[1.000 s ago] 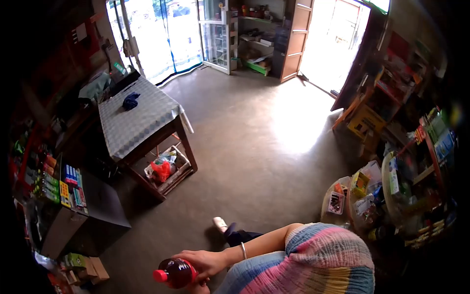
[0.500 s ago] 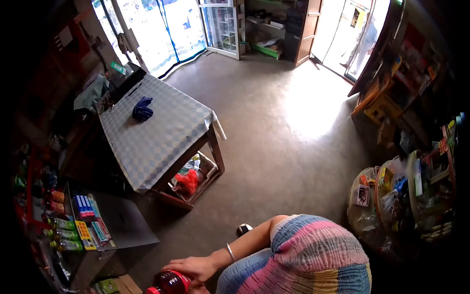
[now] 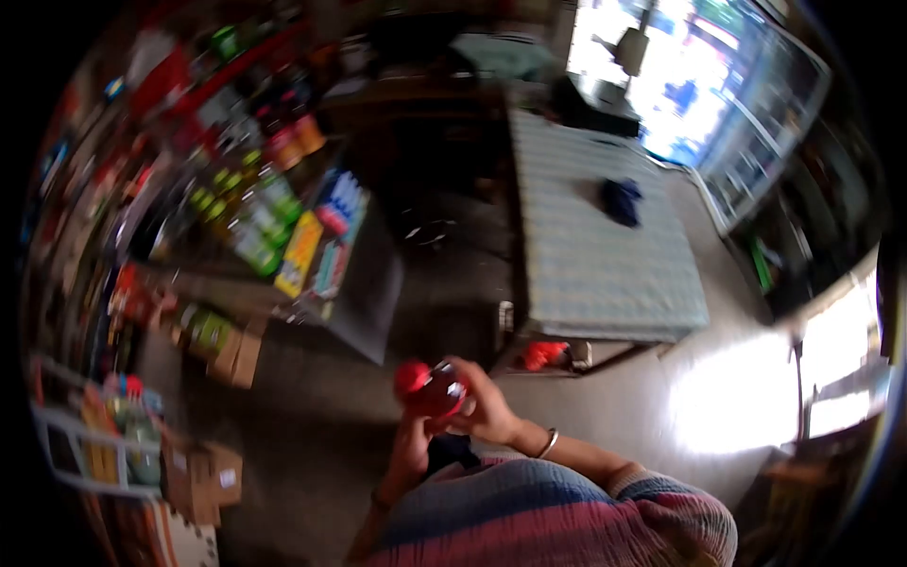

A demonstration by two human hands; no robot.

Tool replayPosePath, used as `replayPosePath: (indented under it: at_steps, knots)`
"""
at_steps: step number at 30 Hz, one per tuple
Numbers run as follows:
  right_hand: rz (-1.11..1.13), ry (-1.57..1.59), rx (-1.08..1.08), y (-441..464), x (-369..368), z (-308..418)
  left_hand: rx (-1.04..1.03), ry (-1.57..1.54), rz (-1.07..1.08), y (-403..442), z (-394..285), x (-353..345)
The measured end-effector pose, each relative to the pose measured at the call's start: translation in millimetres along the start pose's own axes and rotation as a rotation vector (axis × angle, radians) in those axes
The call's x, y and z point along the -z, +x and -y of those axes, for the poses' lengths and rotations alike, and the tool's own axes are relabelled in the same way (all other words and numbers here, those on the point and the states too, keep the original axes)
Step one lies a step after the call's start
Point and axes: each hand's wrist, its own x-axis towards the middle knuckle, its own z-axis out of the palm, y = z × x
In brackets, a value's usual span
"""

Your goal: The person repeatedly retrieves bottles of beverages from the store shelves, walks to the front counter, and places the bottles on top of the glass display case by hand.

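A bottle of dark red drink with a red cap is held in front of my body, tilted with the cap toward the upper left. My right hand, with a silver bangle at the wrist, is closed around its right side. From below and the left, my left hand grips the same bottle; some of its fingers are hidden behind it. Motion blur makes the label hard to read.
A table with a checked cloth stands ahead to the right, a dark blue bundle on it. Ahead left is a counter with green-capped bottles and small boxes. Cardboard boxes and a white rack are at left.
My view has swung left toward the counter and shelves. The bottle now appears nearer the middle, and both hands on it show more fully.
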Motion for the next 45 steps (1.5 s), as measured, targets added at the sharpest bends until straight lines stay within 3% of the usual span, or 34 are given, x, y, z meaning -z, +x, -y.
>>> replayPosePath:
  at_steps: [3,5,8,13,18,26,28,29,32,37,40,41,42,44,45]
  knots:
    - [-0.012,-0.203,0.025,61.2,-8.9,-15.5,-0.037,0.062,-0.027,45.5,-28.6,27.2]
    - [-0.020,-0.161,-0.023,107.1,-35.1,-43.2,-0.062,0.217,0.016,77.1,-57.0,65.2]
    - [-0.052,-0.093,-0.017,157.2,-45.0,-70.2,-0.085,0.125,-0.027,114.5,-92.8,67.0]
    - [-0.054,-0.088,0.008,262.6,-51.0,-96.2,-0.229,0.359,-0.119,195.6,-140.8,83.3]
    - [-0.059,0.010,0.078,388.4,-56.6,-142.0,-0.478,0.354,-0.184,300.2,-182.1,94.6]
    - [0.027,0.076,0.145,578.1,-77.9,-181.7,-0.539,0.195,-0.428,443.8,-281.9,98.8]
    - [0.049,0.109,0.142,606.0,-90.8,-200.1,-0.515,0.102,-0.459,462.4,-302.1,102.6]
    - [0.059,0.164,0.144,617.6,-102.1,-223.5,-0.612,0.262,-0.548,477.6,-299.0,116.4]
    - [0.076,0.264,0.037,637.8,-119.2,-245.9,-0.773,0.304,-0.577,500.6,-307.2,123.0]
    - [0.103,0.370,0.130,655.1,-136.2,-264.0,-0.820,0.611,-0.898,528.0,-291.3,152.4]
    - [0.094,0.422,0.250,650.4,-133.5,-263.6,-0.912,0.640,-0.885,537.1,-277.2,162.2]
    - [0.116,0.893,-0.152,658.6,-126.3,-286.2,-0.847,0.729,-0.935,534.1,-266.3,157.2]
    - [0.187,0.598,-0.081,654.6,-120.3,-290.4,-0.778,0.812,-0.993,524.7,-254.4,150.3]
    - [0.268,-0.019,0.106,647.4,-108.5,-297.6,-0.546,0.784,-0.839,489.6,-250.4,127.9]
    - [0.228,0.049,0.188,637.5,-105.8,-285.1,-0.521,0.808,-0.831,483.1,-228.5,130.9]
